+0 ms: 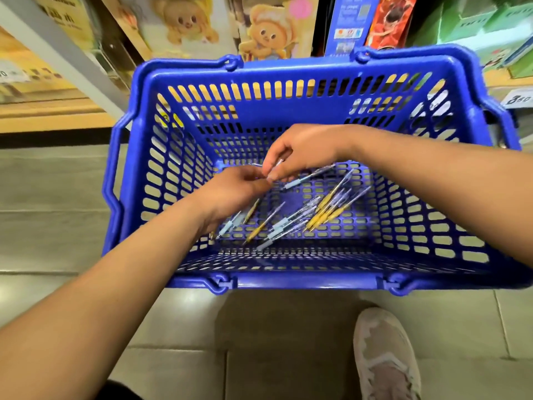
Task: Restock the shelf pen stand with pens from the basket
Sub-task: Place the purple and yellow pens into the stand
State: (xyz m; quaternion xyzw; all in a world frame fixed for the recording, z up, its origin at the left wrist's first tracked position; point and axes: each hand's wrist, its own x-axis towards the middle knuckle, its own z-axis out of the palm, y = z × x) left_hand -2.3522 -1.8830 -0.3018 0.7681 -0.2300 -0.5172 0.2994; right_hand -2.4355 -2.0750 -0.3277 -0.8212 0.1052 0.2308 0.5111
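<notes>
Blue plastic basket (288, 82) sits on the tiled floor (52, 203) in front of a shelf (57, 116); both hands reach down inside it. Right hand (302, 148) pinches a pen (277, 166) between thumb and fingertips, fingers curled narrow around it; left hand (233, 192) is partly closed, its fingertips meeting the right hand's at that same pen — whether the left also grips it, cannot tell (contact point is blurred). Loose pens (288, 223) lie scattered on the basket bottom, some with yellow grips bunched to the right (326, 212), others with pale blue grips; one pale-blue pen (308, 177) lies just under the right hand. A shoe (383, 353) shows on the floor near the basket's near rim; cartoon-bear packaging (268, 33) stands on the shelf behind.
</notes>
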